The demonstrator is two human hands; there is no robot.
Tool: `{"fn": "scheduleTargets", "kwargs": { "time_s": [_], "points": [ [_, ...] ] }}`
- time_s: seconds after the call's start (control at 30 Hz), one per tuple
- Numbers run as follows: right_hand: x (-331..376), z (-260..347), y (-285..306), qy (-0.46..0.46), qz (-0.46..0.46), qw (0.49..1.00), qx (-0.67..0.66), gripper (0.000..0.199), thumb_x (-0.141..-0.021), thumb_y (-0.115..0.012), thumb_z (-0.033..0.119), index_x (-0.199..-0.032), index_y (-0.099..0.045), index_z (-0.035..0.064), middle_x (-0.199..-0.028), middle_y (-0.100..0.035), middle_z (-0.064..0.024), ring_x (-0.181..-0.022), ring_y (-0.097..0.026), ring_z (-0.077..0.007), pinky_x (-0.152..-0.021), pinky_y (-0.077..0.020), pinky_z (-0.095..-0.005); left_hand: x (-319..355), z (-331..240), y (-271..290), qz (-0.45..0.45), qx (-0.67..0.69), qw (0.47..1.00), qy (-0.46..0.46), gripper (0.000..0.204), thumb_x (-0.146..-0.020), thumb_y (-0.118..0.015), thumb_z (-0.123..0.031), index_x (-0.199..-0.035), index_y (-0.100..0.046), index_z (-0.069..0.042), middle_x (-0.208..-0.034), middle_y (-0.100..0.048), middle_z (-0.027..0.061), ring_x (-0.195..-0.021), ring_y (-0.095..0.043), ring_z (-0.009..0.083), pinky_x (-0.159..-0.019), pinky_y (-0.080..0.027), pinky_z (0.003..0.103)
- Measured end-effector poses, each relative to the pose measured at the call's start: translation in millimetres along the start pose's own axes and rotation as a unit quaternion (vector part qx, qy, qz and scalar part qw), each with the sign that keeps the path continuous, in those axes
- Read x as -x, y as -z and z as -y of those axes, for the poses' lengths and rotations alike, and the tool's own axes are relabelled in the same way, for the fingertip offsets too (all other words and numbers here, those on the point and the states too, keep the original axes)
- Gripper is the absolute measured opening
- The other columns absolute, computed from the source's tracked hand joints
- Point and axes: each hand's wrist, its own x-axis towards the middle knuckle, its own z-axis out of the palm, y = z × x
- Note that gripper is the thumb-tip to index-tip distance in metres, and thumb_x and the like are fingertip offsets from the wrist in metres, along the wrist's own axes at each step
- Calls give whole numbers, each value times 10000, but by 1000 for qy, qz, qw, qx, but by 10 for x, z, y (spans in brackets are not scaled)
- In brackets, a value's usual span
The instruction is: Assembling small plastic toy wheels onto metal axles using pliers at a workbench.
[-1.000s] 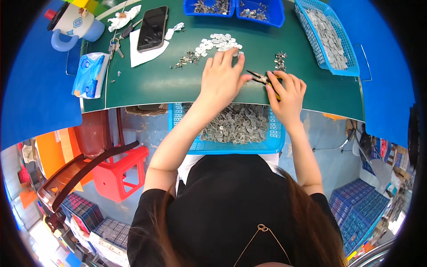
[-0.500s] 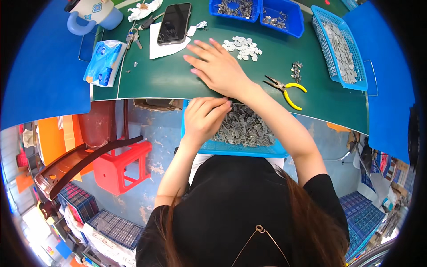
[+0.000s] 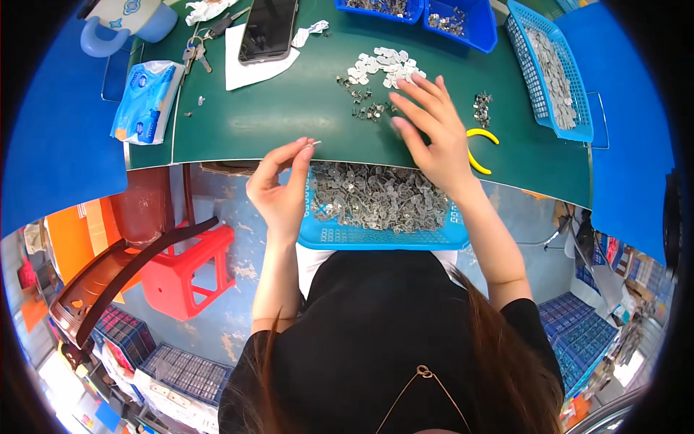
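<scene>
Between thumb and fingers my left hand [image 3: 280,184] pinches a small pale piece [image 3: 313,144] just over the table's front edge. My right hand [image 3: 437,137] is open, fingers spread, above the table beside a pile of flat white pieces [image 3: 387,64]. Small metal parts [image 3: 372,112] lie scattered just left of its fingers. Yellow-handled pliers [image 3: 483,135] rest to its right, their jaws hidden behind it. Below the table edge, a light-blue basket [image 3: 383,239] in front of my body holds a heap of assembled-looking grey and metal pieces [image 3: 383,199].
Blue bins [image 3: 463,36] with metal parts stand at the back. A blue mesh basket [image 3: 538,94] of flat grey pieces is at right, near a small metal-part pile [image 3: 482,110]. At left are a phone [image 3: 267,32], keys [image 3: 196,56], a tissue pack [image 3: 148,101] and a mug [image 3: 123,25].
My right hand has moved right, uncovering small metal parts on the table. My left hand has shifted left off the basket and now shows a small pale piece in its fingertips.
</scene>
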Motion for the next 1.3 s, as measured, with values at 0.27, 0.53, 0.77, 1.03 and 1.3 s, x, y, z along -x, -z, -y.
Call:
{"fn": "scheduleTargets", "kwargs": {
  "time_s": [0.27, 0.53, 0.77, 1.03, 1.3],
  "points": [
    [7, 152, -273, 2, -30, 999, 24, 163, -704, -746, 104, -861, -702, 117, -879, -601, 4, -866, -529, -191, -747, -358, -331, 19, -80, -106, 40, 88, 992, 82, 117, -864, -648, 1, -973, -633, 39, -886, -704, 113, -849, -680, 154, -761, -525, 242],
    [-140, 178, -491, 25, -1, 996, 86, 157, -697, -754, 170, -838, -696, 130, -902, -592, 24, -916, -534, -167, -788, -340, -350, 142, -114, -39, 42, 97, 988, 116, 133, -888, -620, -15, -1006, -613, 44, -915, -695, 140, -831, -680, 172, -743, -544, 263],
    [-126, 323, -160, -189, -27, 942, -277, 111, -778, -693, 37, -888, -688, 44, -868, -687, -32, -810, -629, -93, -636, -451, -218, 210, -199, -81, 62, 141, 974, 166, 195, -894, -631, -78, -1046, -599, 41, -932, -695, 156, -823, -682, 182, -705, -545, 264],
    [405, 481, 170, -312, 7, 771, -555, 117, -799, -656, -18, -909, -619, -4, -870, -672, -102, -717, -619, -120, -581, -451, -220, 484, -273, -236, 125, 197, 952, 200, 182, -896, -631, -73, -1044, -603, 28, -938, -694, 131, -836, -675, 160, -717, -550, 254],
    [831, 515, 204, -362, -10, 727, -583, 107, -793, -615, -13, -894, -589, 13, -760, -622, -40, -628, -556, -90, -530, -403, -217, 676, -191, -312, 154, 192, 946, 211, 249, -894, -631, -85, -1129, -615, -6, -964, -679, 81, -838, -646, 120, -684, -544, 242]
  ]
}}
